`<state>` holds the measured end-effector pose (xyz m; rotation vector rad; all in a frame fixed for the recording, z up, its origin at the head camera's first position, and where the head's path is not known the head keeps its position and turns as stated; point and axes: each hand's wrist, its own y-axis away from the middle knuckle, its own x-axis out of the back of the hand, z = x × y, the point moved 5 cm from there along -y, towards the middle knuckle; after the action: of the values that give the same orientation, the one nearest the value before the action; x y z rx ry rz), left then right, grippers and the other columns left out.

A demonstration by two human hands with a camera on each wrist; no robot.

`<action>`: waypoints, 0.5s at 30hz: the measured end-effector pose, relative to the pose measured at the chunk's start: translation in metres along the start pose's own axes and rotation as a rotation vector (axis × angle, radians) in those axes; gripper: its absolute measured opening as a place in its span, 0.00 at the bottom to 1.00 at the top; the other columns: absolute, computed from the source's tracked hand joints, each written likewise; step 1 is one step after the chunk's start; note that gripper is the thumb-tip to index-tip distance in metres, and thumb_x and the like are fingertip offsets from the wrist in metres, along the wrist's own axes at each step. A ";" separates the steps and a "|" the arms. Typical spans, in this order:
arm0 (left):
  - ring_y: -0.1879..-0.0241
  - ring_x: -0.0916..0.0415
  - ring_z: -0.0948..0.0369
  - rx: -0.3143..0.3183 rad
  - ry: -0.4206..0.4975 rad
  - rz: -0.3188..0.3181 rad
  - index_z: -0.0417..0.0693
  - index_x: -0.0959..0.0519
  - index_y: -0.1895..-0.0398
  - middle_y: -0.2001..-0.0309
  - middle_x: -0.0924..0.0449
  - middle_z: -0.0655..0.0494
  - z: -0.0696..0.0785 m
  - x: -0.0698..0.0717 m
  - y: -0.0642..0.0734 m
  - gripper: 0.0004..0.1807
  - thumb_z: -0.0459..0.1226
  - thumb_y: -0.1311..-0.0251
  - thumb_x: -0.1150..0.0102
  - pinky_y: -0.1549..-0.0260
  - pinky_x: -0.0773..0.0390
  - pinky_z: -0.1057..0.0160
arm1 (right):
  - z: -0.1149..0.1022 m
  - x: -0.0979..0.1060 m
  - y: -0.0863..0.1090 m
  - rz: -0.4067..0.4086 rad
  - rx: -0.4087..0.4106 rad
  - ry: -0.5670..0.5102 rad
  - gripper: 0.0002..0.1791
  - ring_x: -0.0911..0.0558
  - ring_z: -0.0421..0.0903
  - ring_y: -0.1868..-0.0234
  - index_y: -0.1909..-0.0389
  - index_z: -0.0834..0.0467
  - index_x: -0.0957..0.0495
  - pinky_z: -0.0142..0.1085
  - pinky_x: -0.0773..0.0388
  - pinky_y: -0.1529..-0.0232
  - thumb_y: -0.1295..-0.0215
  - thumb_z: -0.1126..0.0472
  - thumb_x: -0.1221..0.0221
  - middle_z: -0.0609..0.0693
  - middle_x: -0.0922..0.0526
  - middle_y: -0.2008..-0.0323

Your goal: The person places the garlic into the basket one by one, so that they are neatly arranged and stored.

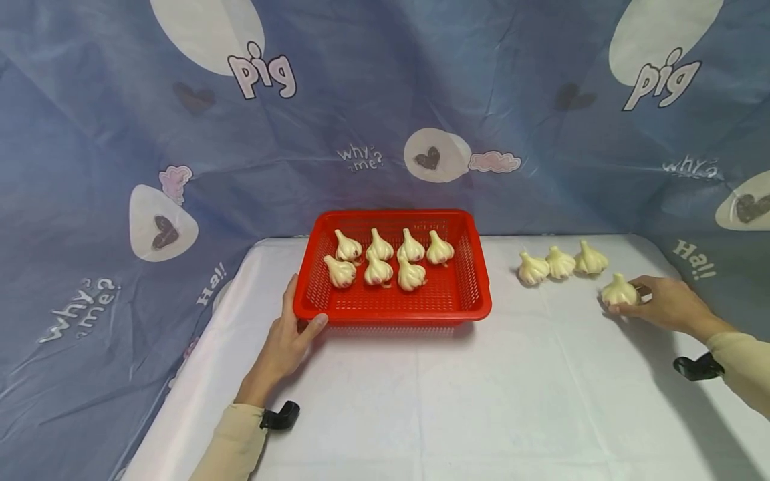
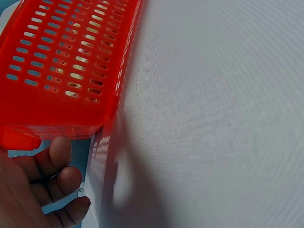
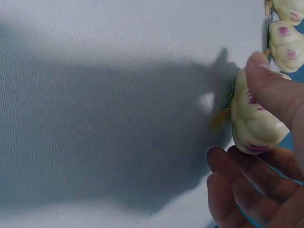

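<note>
With right hand [image 1: 674, 304], pinches garlic bulb [image 1: 617, 292] beside three more [image 1: 562, 263]; with left hand [image 1: 286, 344], grips near left corner of red basket [image 1: 391, 314].

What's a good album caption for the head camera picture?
Left hand on a red basket of garlic, right hand holding another bulb.

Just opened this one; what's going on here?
A person's left hand holds the near left corner of a red basket, while the right hand pinches a garlic bulb off to the right. Seven bulbs sit in the basket, in a back row of four and a front row of three. Three more bulbs stand on the white table, between the basket and the right hand.
</note>
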<state>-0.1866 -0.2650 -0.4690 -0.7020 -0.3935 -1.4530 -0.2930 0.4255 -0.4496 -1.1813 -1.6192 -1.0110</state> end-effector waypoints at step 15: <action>0.29 0.26 0.40 0.010 -0.003 -0.006 0.58 0.65 0.12 0.25 0.28 0.38 0.000 0.000 0.000 0.55 0.52 0.27 0.38 0.28 0.34 0.33 | -0.013 -0.005 -0.002 -0.039 0.030 -0.044 0.42 0.15 0.74 0.50 0.37 0.77 0.25 0.62 0.18 0.53 0.29 0.40 0.35 0.76 0.14 0.52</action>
<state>-0.1869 -0.2650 -0.4684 -0.6961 -0.4054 -1.4546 -0.2921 0.4115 -0.4504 -1.1634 -1.6919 -0.9882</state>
